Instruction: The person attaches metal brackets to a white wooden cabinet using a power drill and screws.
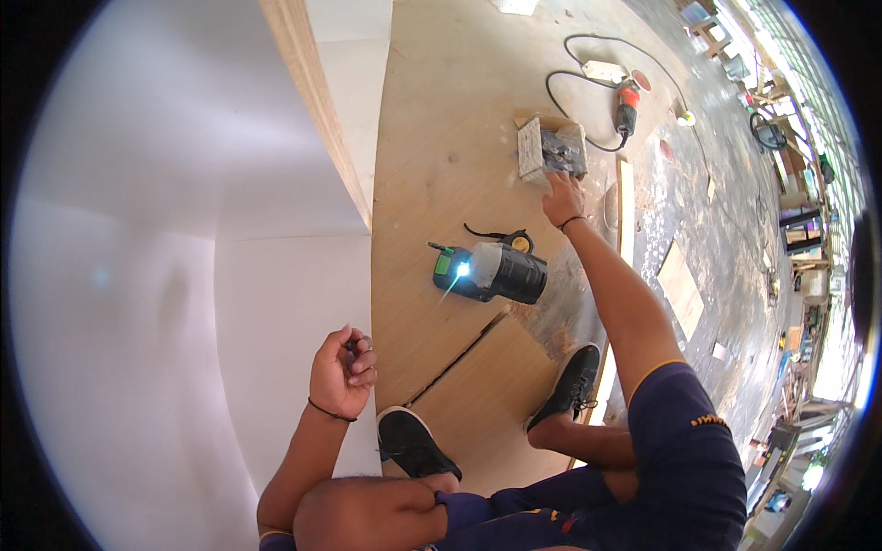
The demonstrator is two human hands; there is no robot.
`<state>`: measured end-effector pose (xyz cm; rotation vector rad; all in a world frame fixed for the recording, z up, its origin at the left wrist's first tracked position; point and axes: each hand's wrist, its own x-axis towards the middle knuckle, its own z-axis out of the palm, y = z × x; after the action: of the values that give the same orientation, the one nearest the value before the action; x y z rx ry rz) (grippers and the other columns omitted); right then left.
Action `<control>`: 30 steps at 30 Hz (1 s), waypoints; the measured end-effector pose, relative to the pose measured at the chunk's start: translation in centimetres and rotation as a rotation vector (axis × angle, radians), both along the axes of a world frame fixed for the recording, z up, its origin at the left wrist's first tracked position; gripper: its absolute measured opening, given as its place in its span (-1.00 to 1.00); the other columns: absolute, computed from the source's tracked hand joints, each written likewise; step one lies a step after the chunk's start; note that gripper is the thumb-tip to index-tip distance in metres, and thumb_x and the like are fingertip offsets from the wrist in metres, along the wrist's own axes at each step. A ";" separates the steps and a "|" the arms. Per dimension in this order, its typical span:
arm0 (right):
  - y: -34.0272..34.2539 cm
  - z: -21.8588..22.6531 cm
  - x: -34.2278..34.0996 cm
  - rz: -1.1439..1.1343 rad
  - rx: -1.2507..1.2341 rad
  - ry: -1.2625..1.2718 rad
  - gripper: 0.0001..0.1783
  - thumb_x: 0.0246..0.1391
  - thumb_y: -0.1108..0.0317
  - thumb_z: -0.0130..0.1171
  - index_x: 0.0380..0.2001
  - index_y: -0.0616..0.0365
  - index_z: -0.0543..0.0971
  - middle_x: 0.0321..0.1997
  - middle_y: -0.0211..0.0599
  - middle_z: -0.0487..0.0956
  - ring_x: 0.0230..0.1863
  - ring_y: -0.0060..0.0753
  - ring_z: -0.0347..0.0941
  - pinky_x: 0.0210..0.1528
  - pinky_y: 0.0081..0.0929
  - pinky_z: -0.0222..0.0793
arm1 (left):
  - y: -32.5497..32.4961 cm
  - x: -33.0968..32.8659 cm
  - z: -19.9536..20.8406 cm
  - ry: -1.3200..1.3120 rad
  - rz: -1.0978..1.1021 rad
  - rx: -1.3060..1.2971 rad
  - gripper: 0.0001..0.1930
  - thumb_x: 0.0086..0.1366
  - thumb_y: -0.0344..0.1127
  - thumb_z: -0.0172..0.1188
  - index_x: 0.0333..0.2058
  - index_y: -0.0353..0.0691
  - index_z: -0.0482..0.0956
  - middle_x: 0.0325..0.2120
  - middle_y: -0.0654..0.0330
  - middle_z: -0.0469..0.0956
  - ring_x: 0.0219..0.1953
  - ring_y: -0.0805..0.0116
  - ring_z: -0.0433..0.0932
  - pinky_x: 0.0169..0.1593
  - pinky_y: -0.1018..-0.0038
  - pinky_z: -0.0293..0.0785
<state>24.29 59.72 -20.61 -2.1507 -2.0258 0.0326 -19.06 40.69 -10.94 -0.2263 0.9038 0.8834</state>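
Observation:
My left hand (344, 372) is raised beside the white panel on the left, its fingers curled in around something small and dark that I cannot make out. Stretched forward, my right hand (562, 197) reaches the near edge of a small open cardboard box (531, 154). Its fingertips are at the box and partly hidden. Inside the box is a clear plastic bag (562, 147) of dark small pieces. Between my hands a black and grey cordless drill (514, 274) lies with its light on. A round black thing with a yellow disc (521, 242) and a strap touches it.
White panels with a wooden edge (322, 110) stand close on my left. An angle grinder (627, 106) and its looped cord lie ahead, beyond the box. A wooden strip (626, 211) runs along the right. My shoes (418, 441) rest on the plywood sheet (441, 119).

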 end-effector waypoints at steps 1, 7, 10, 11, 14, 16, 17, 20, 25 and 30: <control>-0.6 0.1 0.1 -0.011 -0.059 -0.013 -0.60 -0.09 0.41 0.07 -0.08 0.11 0.52 -0.02 -0.18 0.50 0.04 -0.01 0.39 0.09 -0.11 0.30 | -0.3 0.3 -0.5 -0.001 -0.016 -0.016 -0.82 0.28 -0.20 0.07 -0.44 -0.14 0.43 -0.55 0.32 0.35 -0.65 0.61 0.21 -0.68 0.70 0.12; -4.7 0.9 0.0 0.137 -0.227 0.126 -0.71 -0.07 0.43 0.02 -0.20 0.11 0.55 -0.06 -0.15 0.51 0.01 0.01 0.39 0.03 -0.09 0.31 | -0.3 1.5 0.1 0.093 -0.055 -0.007 -0.86 0.24 -0.28 0.05 -0.30 -0.21 0.44 -0.54 0.36 0.35 -0.61 0.56 0.24 -0.59 0.63 0.18; -3.7 1.2 0.5 0.246 -0.006 0.276 -0.76 -0.01 0.34 0.04 -0.24 0.07 0.58 -0.06 -0.17 0.52 0.02 0.00 0.39 0.04 -0.07 0.30 | -0.6 1.7 -0.2 0.095 -0.046 0.068 -0.84 0.24 -0.37 -0.01 -0.22 -0.25 0.45 -0.51 0.34 0.39 -0.57 0.52 0.28 -0.49 0.57 0.25; -2.6 1.0 0.3 0.266 -0.023 0.201 -0.76 -0.01 0.31 0.06 -0.24 0.04 0.58 -0.07 -0.19 0.52 0.03 -0.02 0.40 0.05 -0.05 0.28 | -0.6 1.8 -0.3 0.093 -0.060 0.074 -0.84 0.26 -0.37 -0.01 -0.22 -0.24 0.45 -0.51 0.34 0.40 -0.57 0.52 0.28 -0.48 0.57 0.26; -0.9 0.8 -0.2 0.243 -0.161 -0.046 -0.75 -0.02 0.22 0.10 -0.24 -0.05 0.60 -0.08 -0.23 0.52 0.05 -0.09 0.40 0.09 -0.01 0.23 | -0.7 2.2 -0.1 0.086 -0.079 0.077 -0.86 0.29 -0.38 -0.01 -0.20 -0.22 0.45 -0.50 0.33 0.42 -0.56 0.53 0.29 -0.46 0.57 0.26; -0.2 1.9 -1.7 0.128 -0.353 -0.222 -0.74 -0.03 0.17 0.12 -0.23 -0.12 0.62 -0.08 -0.27 0.51 0.06 -0.14 0.40 0.11 0.02 0.19 | -0.7 2.0 0.1 0.101 -0.054 0.068 -0.88 0.32 -0.37 0.00 -0.20 -0.20 0.45 -0.51 0.34 0.42 -0.56 0.54 0.29 -0.46 0.58 0.25; -0.1 2.2 -1.9 0.124 -0.397 -0.237 -0.74 -0.03 0.17 0.13 -0.24 -0.14 0.62 -0.07 -0.28 0.50 0.07 -0.16 0.39 0.11 0.02 0.19 | -0.9 1.6 0.1 0.121 -0.052 0.080 -0.88 0.33 -0.34 0.02 -0.20 -0.19 0.45 -0.52 0.35 0.42 -0.57 0.55 0.28 -0.48 0.59 0.24; 0.5 3.5 -2.0 0.137 -0.509 -0.313 -0.77 -0.03 0.15 0.14 -0.27 -0.16 0.65 0.00 -0.32 0.46 0.07 -0.21 0.40 0.15 -0.01 0.15 | -1.5 0.8 0.2 0.163 -0.052 0.102 -0.87 0.34 -0.29 0.05 -0.20 -0.17 0.45 -0.52 0.37 0.42 -0.58 0.59 0.27 -0.51 0.63 0.21; 2.0 -0.2 0.9 0.155 -0.463 -0.368 -0.73 -0.02 0.21 0.11 -0.22 -0.10 0.64 -0.01 -0.24 0.50 0.04 -0.14 0.44 0.12 -0.10 0.28 | -1.5 0.9 0.7 0.177 -0.125 0.131 -0.84 0.33 -0.26 0.08 -0.20 -0.18 0.46 -0.49 0.38 0.41 -0.59 0.63 0.25 -0.55 0.66 0.17; 3.6 -1.7 -0.1 0.050 -0.422 -0.228 -0.73 -0.08 0.29 0.09 -0.27 0.02 0.64 -0.05 -0.09 0.55 0.03 -0.01 0.44 0.04 -0.14 0.38 | -1.6 0.2 1.2 0.230 -0.078 0.115 -0.78 0.33 -0.24 0.10 -0.14 -0.22 0.48 -0.47 0.39 0.40 -0.57 0.64 0.25 -0.54 0.67 0.17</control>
<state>24.19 63.28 -22.35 -2.4427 -2.3779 0.2553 -18.86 39.06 -9.74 0.0107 1.0636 0.8980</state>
